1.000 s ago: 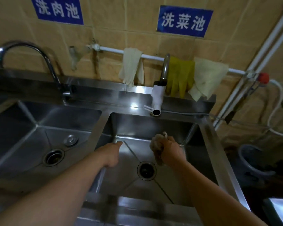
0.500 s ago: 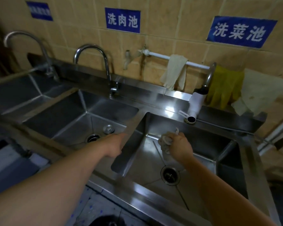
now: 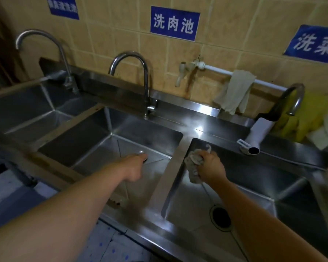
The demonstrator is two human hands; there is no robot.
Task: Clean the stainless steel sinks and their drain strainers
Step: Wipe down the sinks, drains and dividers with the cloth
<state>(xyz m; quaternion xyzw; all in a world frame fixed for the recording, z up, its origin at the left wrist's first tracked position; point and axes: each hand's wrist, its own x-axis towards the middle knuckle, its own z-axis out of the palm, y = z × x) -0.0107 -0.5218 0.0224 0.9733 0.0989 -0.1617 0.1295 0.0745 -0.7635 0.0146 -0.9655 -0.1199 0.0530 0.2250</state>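
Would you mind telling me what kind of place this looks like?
Probably a commercial kitchen's wash area: a row of stainless steel sinks, blue wall signs marking each basin, and yellow rubber gloves hung behind.

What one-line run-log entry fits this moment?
left hand: reaching into middle sink, over drain | right hand: holds rag in right sink | right drain: open

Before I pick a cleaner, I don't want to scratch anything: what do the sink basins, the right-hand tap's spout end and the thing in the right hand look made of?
Middle basin and right basin: brushed stainless steel, with dull grey sheen and glare streaks. White spout end: matte, probably plastic. The right hand grips a rag: limp, crumpled, likely cloth.
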